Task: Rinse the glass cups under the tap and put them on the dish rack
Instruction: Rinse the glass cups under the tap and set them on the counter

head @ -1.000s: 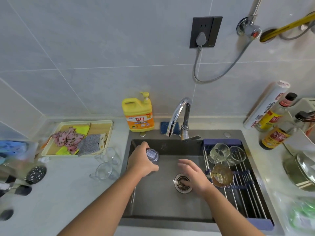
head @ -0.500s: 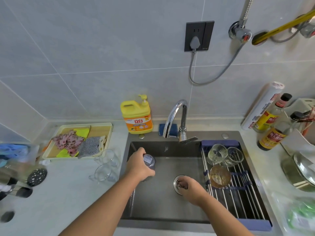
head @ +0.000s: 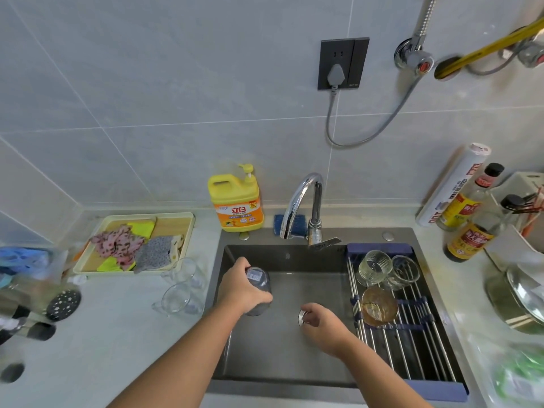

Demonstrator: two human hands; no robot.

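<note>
Two hands are shown over the sink (head: 282, 360). A cup (head: 259, 282) is held base-up in the left hand (head: 243, 291), whose fingers are wrapped round it, at the left of the basin and to the left of the tap (head: 303, 198). The right hand (head: 323, 326) is curled over the drain (head: 302, 316); whether anything is gripped cannot be told. Two clear cups (head: 375, 267) and an amber cup (head: 378, 306) are laid on the rack (head: 418, 348). Two more glasses (head: 178, 298) are set on the worktop (head: 117, 334), beside the sink.

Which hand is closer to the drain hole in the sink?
Right. The right hand is directly over the drain, fingers curled at it. The left hand is farther left, holding a cup.
</note>
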